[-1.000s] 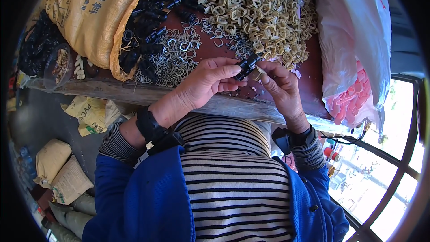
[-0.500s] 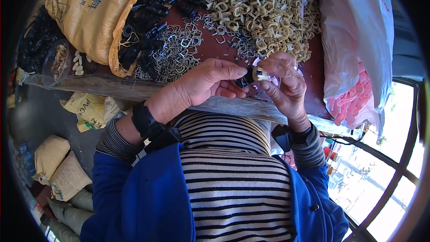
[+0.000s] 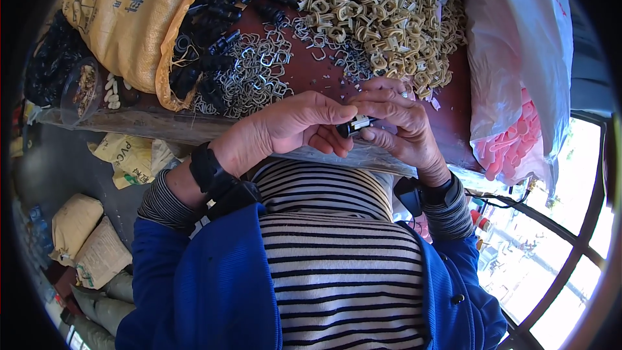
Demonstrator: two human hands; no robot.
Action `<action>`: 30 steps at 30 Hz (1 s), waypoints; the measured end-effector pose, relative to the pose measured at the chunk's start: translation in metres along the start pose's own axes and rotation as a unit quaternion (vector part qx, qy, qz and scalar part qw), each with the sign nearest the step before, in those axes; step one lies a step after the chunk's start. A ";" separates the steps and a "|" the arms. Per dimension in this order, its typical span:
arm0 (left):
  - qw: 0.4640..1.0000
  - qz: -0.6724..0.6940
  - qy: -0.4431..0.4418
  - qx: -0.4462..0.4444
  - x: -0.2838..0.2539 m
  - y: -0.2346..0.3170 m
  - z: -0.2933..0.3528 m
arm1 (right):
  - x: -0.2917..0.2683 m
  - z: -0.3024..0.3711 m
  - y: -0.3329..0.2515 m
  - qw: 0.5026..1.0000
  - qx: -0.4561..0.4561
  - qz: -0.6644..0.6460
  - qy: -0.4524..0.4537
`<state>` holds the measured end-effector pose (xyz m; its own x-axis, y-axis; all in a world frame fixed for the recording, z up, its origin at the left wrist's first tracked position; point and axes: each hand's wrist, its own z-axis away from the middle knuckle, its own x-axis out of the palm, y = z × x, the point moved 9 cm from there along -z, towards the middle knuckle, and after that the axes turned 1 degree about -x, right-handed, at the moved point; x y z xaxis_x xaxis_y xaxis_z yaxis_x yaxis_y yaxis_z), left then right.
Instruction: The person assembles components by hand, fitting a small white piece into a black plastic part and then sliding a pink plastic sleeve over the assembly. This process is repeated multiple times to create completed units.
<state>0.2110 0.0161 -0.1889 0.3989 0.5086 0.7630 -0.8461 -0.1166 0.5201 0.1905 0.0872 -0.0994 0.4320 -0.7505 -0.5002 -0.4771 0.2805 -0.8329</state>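
Close to the table's front edge, both hands meet around one small assembly. My left hand [image 3: 301, 122] is closed on a black plastic fitting [image 3: 345, 130], its thumb on top and the fingers curled beneath. My right hand [image 3: 405, 126] pinches a cream plastic clip [image 3: 362, 122] against the fitting's right end; fingers cover part of both pieces. Beyond the hands spreads a heap of cream clips [image 3: 382, 23]. Bent metal clips [image 3: 256, 68] lie loose beyond my left forearm, and a pile of black fittings [image 3: 214, 29] spills beside them.
An orange woven sack [image 3: 129, 19] leans at the left, near a clear tub [image 3: 81, 94] of small bits. At the right stands a whitish plastic bag [image 3: 499, 45] with pink plastic parts [image 3: 515, 139]. Filled sacks [image 3: 97, 253] rest on the floor at left.
The cream clip has come down and left onto the black fitting. My right hand has moved left with it, and the hands are closer together.
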 end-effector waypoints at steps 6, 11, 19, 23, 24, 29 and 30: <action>0.998 -0.040 0.044 0.006 -0.005 0.007 -0.002 | -0.032 0.028 0.026 0.987 0.088 0.029 0.131; 0.993 -0.017 0.106 0.045 -0.018 0.010 -0.006 | -0.050 0.058 0.052 0.958 0.218 0.149 0.112; 0.990 -0.012 0.127 0.061 -0.022 0.011 -0.010 | -0.006 0.035 0.048 0.914 0.071 0.401 -0.010; 0.985 -0.006 0.148 0.087 -0.026 0.014 -0.008 | -0.006 0.033 0.050 0.919 0.035 0.392 0.003; 0.985 -0.005 0.149 0.088 -0.025 0.014 -0.008 | -0.010 0.034 0.050 0.931 0.051 0.360 0.026; 0.979 -0.005 0.177 0.103 -0.030 0.016 -0.006 | -0.001 0.025 0.031 0.938 0.029 0.344 0.019; 0.978 -0.001 0.178 0.106 -0.031 0.017 -0.006 | 0.006 0.022 0.026 0.929 0.002 0.369 -0.006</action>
<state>0.1823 0.0039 -0.2064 0.2191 0.7700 0.5993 -0.7381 -0.2709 0.6179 0.1975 0.1033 -0.1290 -0.0027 -0.3460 -0.9382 -0.6445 0.7180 -0.2629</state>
